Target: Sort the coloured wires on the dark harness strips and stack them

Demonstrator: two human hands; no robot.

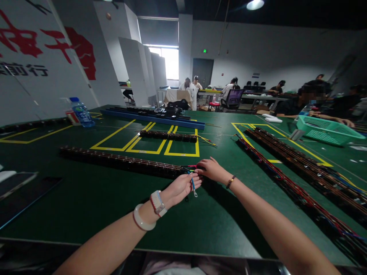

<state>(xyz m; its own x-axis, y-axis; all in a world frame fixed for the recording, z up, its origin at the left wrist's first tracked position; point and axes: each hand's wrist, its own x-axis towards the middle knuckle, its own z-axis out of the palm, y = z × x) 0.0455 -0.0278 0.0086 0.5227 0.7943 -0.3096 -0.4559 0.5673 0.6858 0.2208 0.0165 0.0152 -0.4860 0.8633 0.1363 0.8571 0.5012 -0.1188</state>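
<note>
My left hand (181, 187) is closed in a pinch on a short blue wire (193, 186) with a metal ring terminal at its lower end. My right hand (210, 168) rests with curled fingers at the right end of a long dark terminal strip (120, 161) lying on the green table (86, 198), touching the red and other coloured wires (190, 167) there. What the right fingers hold is hidden. The two hands almost touch. A watch and a pale bangle are on my left wrist, a dark bracelet on my right.
Further terminal strips lie beyond (168, 135) and at the right with wire bundles (298, 172). A water bottle (82, 112) stands far left, a green basket (327, 130) far right. A blue rail (151, 116) crosses the back. People sit at desks behind; one person (309, 101) is at the right.
</note>
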